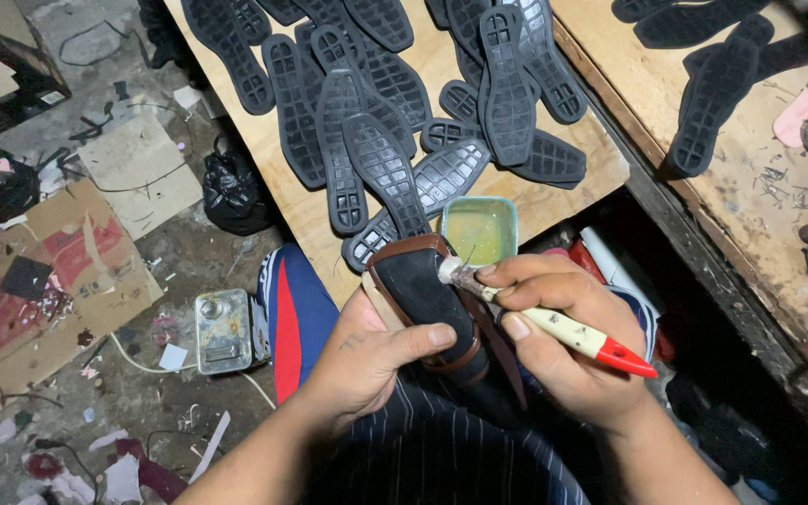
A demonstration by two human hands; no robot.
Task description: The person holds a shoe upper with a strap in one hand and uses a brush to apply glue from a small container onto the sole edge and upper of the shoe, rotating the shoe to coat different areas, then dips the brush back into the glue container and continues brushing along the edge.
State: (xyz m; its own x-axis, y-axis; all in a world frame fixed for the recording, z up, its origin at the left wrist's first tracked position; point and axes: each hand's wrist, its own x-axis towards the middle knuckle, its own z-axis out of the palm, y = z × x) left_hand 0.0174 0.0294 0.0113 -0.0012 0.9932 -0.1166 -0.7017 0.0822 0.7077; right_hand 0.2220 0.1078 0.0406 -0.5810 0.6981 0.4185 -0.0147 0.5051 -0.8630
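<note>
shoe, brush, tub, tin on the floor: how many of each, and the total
shoe, in left hand: 1
brush, in right hand: 1
green tub: 1
metal tin: 1
total: 4

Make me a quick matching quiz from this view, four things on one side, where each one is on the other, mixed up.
Things:
1. brush
2. shoe
3. glue tub
4. metal tin

Places:
A. on the floor
B. in the left hand
C. on the wooden board's edge
D. in the right hand

Pairs: 1-D, 2-B, 3-C, 4-A
</note>
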